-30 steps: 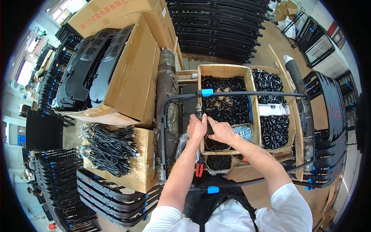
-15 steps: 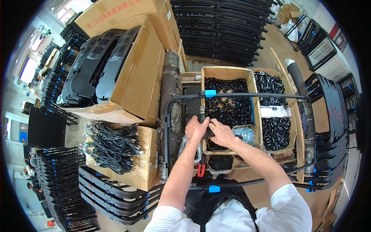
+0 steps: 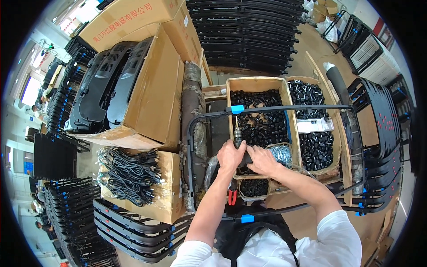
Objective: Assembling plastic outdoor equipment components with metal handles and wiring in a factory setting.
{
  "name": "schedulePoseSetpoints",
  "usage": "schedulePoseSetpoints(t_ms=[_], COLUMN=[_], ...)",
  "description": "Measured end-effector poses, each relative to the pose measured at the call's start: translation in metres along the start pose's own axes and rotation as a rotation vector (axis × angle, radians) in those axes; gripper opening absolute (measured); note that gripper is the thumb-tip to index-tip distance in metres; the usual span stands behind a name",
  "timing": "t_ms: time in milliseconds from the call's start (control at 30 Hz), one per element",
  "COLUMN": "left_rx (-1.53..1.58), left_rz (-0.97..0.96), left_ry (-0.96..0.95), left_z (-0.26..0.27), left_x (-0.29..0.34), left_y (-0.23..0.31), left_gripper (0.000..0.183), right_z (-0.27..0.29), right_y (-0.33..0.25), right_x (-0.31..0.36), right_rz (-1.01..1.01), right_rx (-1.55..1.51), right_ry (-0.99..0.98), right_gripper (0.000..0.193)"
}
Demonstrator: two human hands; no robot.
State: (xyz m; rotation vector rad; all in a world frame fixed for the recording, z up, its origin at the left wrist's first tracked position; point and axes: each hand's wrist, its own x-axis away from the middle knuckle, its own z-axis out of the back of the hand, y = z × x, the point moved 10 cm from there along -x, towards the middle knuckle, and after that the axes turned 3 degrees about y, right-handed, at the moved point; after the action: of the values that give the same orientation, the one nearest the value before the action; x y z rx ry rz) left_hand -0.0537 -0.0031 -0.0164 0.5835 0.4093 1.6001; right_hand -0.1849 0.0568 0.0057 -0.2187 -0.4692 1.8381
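Observation:
My left hand [image 3: 230,155] is closed around the front of a dark power drill, just behind its metal chuck [image 3: 238,132]. From the chuck a thin bit points away from me, toward the far bar of a black rectangular frame [image 3: 298,107]. On the drill's rear body [image 3: 245,159], my right hand [image 3: 263,160] wraps from the right; the palms hide most of the tool. The frame lies across the bench and bins, with a blue clip [image 3: 237,109] on its far bar near the bit and another blue clip [image 3: 247,218] on its near bar.
Wooden bins [image 3: 229,89] hold black knobs and bolts. Silvery screws [image 3: 282,154] and a tub of small black parts [image 3: 254,187] sit nearer me, beside red-handled pliers [image 3: 232,197]. Bundled cables [image 3: 129,173] and a carton of black shells [image 3: 147,93] stand left; stacked frames [image 3: 133,231] surround.
The drill has shifted right relative to the far blue clip and drawn slightly back toward me, with both hands still around it. The whole view has turned a little.

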Motion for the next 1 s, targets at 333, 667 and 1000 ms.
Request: schedulePoseSetpoints(t_ms=[333,667,1000], left_rx=[-0.023,-0.021,-0.082], left_rz=[-0.005,-0.010,-0.025], left_ry=[-0.012,-0.042,-0.028], left_z=[-0.013,-0.015,-0.015], left_x=[-0.008,-0.019,-0.030], left_y=[0.011,0.017,0.024], left_gripper=[0.062,0.062,0.059], right_z=[0.003,0.003,-0.001], right_y=[0.023,0.033,0.044], right_x=[-0.005,-0.011,-0.020], right_rz=[0.003,-0.013,-0.044], right_rx=[-0.036,-0.141,-0.164], right_ry=[0.009,0.003,-0.005], right_gripper=[0.068,0.070,0.082])
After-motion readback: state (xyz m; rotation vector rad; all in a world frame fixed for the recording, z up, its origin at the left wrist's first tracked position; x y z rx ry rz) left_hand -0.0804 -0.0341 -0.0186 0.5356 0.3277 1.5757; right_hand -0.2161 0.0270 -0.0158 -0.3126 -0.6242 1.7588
